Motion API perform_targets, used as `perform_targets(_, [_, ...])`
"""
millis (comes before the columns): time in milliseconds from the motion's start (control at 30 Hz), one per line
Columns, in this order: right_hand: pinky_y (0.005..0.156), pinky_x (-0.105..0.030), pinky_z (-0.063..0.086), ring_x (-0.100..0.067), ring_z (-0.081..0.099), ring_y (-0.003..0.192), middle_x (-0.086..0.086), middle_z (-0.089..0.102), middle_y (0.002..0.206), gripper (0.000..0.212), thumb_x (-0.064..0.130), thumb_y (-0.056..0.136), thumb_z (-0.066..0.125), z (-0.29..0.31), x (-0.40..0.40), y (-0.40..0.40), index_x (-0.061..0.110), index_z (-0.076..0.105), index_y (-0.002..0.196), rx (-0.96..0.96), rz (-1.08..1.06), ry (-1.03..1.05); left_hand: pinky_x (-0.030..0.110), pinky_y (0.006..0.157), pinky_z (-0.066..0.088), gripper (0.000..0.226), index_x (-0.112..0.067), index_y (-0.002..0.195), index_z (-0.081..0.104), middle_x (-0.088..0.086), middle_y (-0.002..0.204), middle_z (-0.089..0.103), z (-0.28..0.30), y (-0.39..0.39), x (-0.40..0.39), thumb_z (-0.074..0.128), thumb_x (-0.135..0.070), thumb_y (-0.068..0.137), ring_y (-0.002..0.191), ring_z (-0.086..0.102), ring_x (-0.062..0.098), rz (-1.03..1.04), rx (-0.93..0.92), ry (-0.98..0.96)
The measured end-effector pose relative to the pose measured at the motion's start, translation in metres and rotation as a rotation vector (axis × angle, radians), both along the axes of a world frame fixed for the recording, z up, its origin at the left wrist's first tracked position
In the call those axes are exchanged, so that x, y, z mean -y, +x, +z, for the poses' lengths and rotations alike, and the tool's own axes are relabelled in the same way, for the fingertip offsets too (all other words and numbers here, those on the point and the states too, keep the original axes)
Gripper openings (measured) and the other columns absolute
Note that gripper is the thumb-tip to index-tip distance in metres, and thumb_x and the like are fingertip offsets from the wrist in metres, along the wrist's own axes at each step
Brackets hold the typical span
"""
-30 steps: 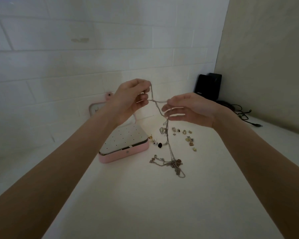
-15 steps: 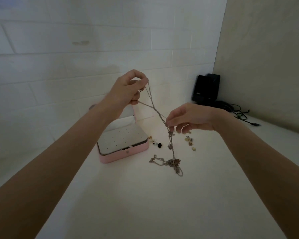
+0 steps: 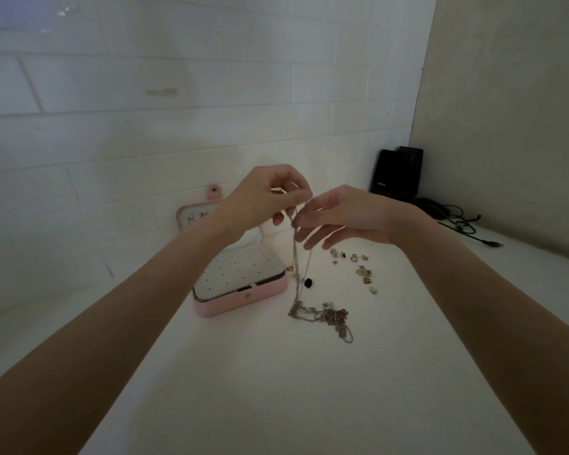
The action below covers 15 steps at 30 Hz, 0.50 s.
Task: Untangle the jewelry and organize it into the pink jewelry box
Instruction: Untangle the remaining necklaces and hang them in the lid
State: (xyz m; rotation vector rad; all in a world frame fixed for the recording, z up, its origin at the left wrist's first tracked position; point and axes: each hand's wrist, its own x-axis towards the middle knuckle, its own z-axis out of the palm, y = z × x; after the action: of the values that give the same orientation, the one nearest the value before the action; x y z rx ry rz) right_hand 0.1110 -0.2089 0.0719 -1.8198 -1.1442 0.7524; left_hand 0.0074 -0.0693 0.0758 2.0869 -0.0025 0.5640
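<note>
Closing the gap, the two hands now meet above the middle of the surface, where half a second ago they were spread apart with the chain stretched slantwise between them. The left hand [image 3: 263,198] pinches the top of the chain [image 3: 296,257] between thumb and curled fingers, much as before. The right hand [image 3: 339,218] has risen from lower down the strands and come just beside the left; its thumb and forefinger seem to nip the chain near the top while the other fingers fan out loosely.

With the pull gone, the strands hang nearly straight down instead of forking. Their lower end still lies in the tangle [image 3: 326,318] on the surface, near the front right corner of the box [image 3: 243,298], which sits open toward the back left, against the wall. Small loose pieces [image 3: 358,267] lie scattered to the right of the chain, toward the back, and a dark bead [image 3: 308,283] sits close to the box.

I judge that one stretch of chain has been traced and the hands are regripping higher to feel for the next crossing. The knot itself looks unchanged, and I see no chain laid in the box, so the untangling is at an early stage.
</note>
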Motion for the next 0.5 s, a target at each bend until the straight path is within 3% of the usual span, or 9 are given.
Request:
perform_targets(133, [0.067,-0.018,0.047,-0.008,0.060,0.076,-0.003,0.069,0.085,0.012,0.011,0.083,0.067,0.001,-0.005,-0.001,0.006,0.071,0.094,0.036,-0.079,0.093,0.014,0.055,0.045,0.005,-0.012,0.082,0.066,0.004,0.072,0.065,-0.002,0.001,0.001,0.064,-0.009,0.086,0.057,0.055,0.008,-0.012,-0.008,0.063])
perform_targets(333, [0.065,-0.016,0.048,-0.004,0.060,0.070,0.004,0.069,0.076,0.007,0.015,0.083,0.068,0.005,0.005,0.008,0.010,0.072,0.087,0.040,-0.130,0.053,0.018,0.077,0.053,0.019,-0.001,0.105,0.064,0.015,0.102,0.068,-0.005,-0.003,-0.010,0.052,0.003,0.091,0.093,0.068,0.019,-0.063,-0.080,-0.065])
perform_targets(500, [0.066,-0.015,0.049,-0.005,0.061,0.076,0.003,0.071,0.083,0.011,0.014,0.083,0.069,0.007,0.005,0.007,0.009,0.073,0.092,0.091,-0.083,0.004,0.020,0.076,0.055,0.029,-0.010,0.113,0.057,0.003,0.121,0.059,0.001,-0.002,-0.002,0.049,0.008,0.091,0.100,0.065,0.009,-0.087,-0.023,-0.014])
